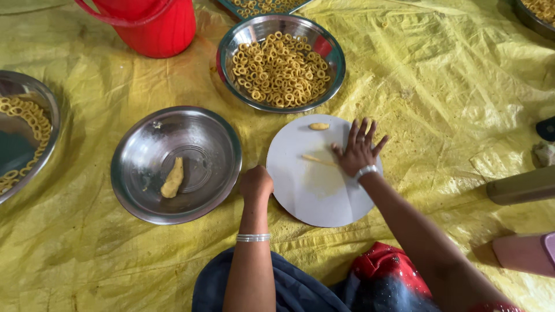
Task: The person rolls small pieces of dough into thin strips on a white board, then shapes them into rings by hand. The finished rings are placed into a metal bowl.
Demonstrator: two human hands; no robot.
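Flat and spread, the right hand [359, 151] presses a thin dough strip [317, 159] on the round white board [315, 196], grasping nothing. Left hand [256, 183], clenched, rests at the board's left edge. Rolling evenly with light pressure should keep the strip uniform.

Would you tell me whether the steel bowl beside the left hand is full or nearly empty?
Nearly empty: the steel bowl holds only one small dough lump.

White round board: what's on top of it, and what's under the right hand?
On the white round board: a small dough lump near the far edge and a thin dough strip running under the flat right hand. The strip's covered end is hidden.
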